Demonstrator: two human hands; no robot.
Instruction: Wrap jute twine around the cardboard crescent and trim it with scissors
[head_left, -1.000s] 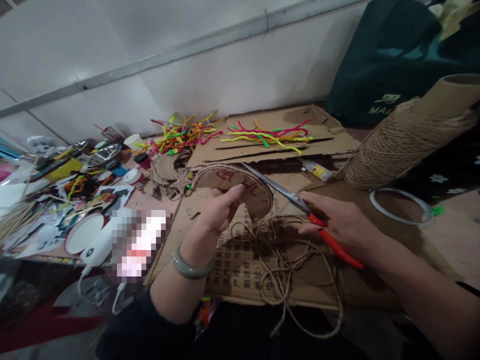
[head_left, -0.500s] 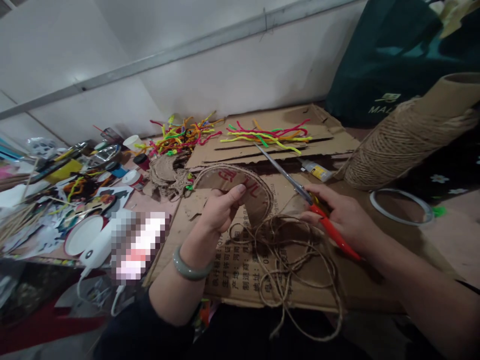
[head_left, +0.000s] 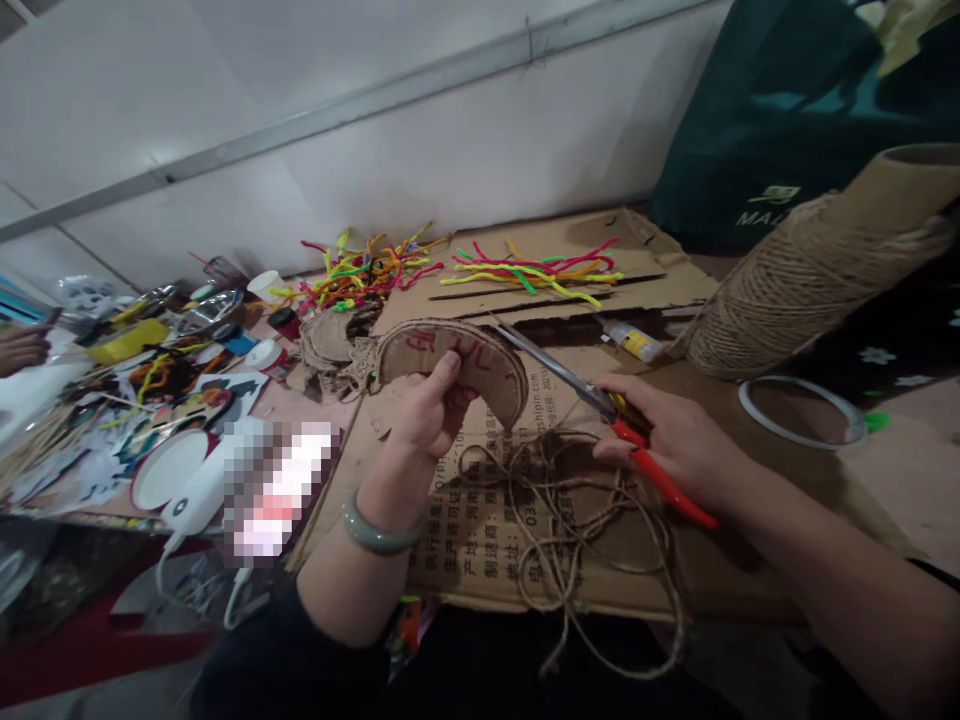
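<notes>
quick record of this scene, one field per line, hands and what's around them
left hand: holds a curved cardboard piece edged with twine, thumb on top
left wrist: grey-green bangle
right hand: holds red-handled scissors, blades toward the cardboard piece
below the hands: loose twine in tangled loops on printed cardboard
behind: bright fuzzy stems on another cardboard sheet
right side: large twine spool, tilted; pale ring; small bottle
far left edge: part of another person's hand
</notes>
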